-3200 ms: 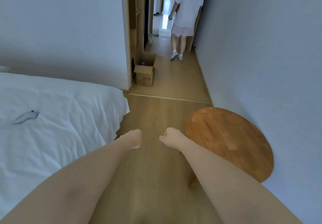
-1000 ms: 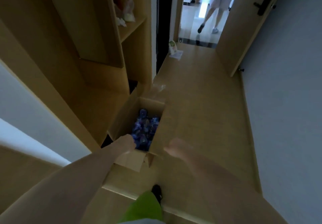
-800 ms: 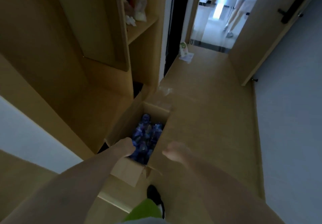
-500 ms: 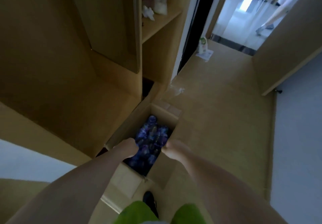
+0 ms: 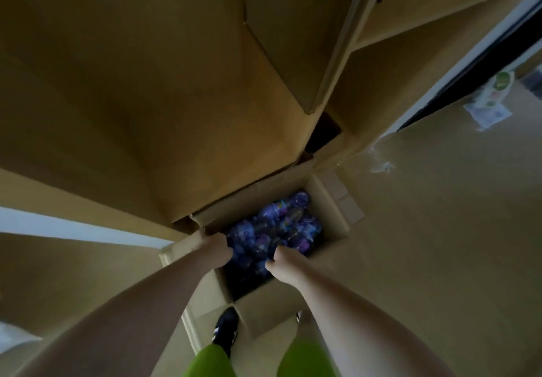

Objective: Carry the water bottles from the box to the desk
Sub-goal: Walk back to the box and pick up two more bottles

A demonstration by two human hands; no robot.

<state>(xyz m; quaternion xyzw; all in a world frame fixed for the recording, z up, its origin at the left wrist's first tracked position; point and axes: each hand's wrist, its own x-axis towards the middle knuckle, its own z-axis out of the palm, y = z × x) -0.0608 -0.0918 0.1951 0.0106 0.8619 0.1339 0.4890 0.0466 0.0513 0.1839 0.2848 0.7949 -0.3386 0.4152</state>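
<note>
Lower centre of frame: my left hand [image 5: 217,248] and right hand [image 5: 278,261] reach into the box [image 5: 337,200]; bottles [image 5: 281,227] lie just beyond both; grips hidden.

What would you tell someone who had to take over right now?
Left hand: down in the box, among the bottles; fingers hidden, grip unclear.
Right hand: also in the box among the bottles; grip unclear too.
Bottles: all that show lie heaped in the open box on the floor, beside the wooden shelves.
Done: the person stands at the box, reaching in.
Left: lift the bottles out and carry them to the desk, which is out of view.
</note>
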